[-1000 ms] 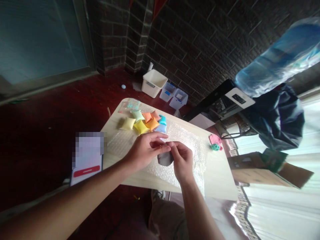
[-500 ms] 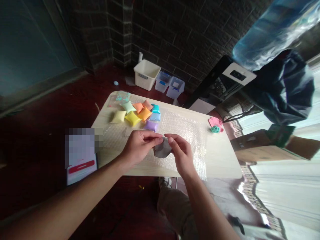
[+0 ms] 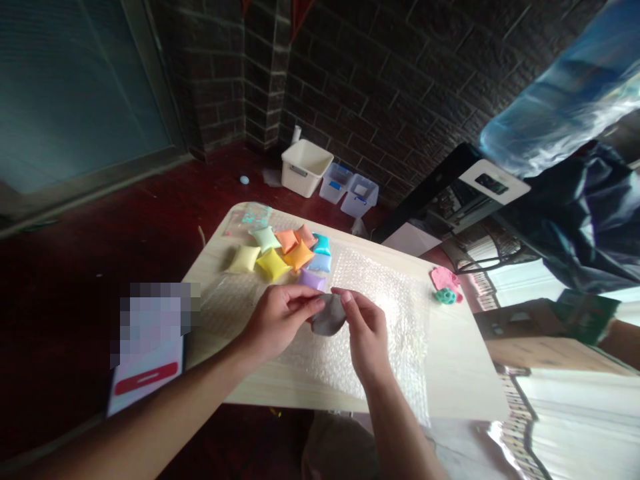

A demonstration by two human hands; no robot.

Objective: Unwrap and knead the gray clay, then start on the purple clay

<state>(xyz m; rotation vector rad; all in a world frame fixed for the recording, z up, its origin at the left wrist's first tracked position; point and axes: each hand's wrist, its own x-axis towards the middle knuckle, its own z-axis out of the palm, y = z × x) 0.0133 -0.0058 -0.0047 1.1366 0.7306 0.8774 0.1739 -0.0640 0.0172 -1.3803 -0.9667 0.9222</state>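
Note:
A flattened grey piece of modelling clay [image 3: 329, 317] is held up between my two hands over the table. My left hand [image 3: 281, 319] pinches its upper left edge between thumb and fingers. On the other side, my right hand [image 3: 367, 330] grips the upper right edge the same way. Just beyond my hands lie several pillow-shaped packets of coloured clay: a purple packet [image 3: 311, 279] is the nearest, with a yellow packet [image 3: 273, 265] and an orange packet [image 3: 299, 255] behind it. Bubble wrap [image 3: 370, 293] spreads on the table underneath.
The pale wooden table [image 3: 465, 360] carries pink clay [image 3: 444, 278] and a teal lump [image 3: 445, 297] at its right end. A cream bin [image 3: 306, 167] and two clear boxes stand on the floor behind. A phone [image 3: 147, 353] is at the left, a cardboard box [image 3: 555, 353] at the right.
The view has tilted, so the table and its contents sit lower. Both hands still hold the grey clay, which shows a rounder lower edge now.

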